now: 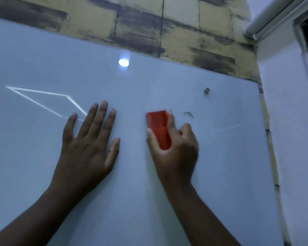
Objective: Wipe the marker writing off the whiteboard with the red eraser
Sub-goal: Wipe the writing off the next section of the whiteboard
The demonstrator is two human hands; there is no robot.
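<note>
The whiteboard (pixel 43 166) fills most of the head view. My right hand (pixel 174 150) grips the red eraser (pixel 159 127) and holds it flat against the board, thumb on its left side, fingers curled over its right. A short dark marker stroke (pixel 188 114) shows just right of the eraser's top end. My left hand (pixel 89 139) rests flat on the board to the left, fingers straight and spread. The right hand looks blurred.
A round metal mounting stud (pixel 206 90) sits near the board's upper right corner. Light reflections (pixel 43 102) cross the board at left. Stained yellow wall (pixel 176 29) runs above; a white wall and roller blind (pixel 274 16) stand at right.
</note>
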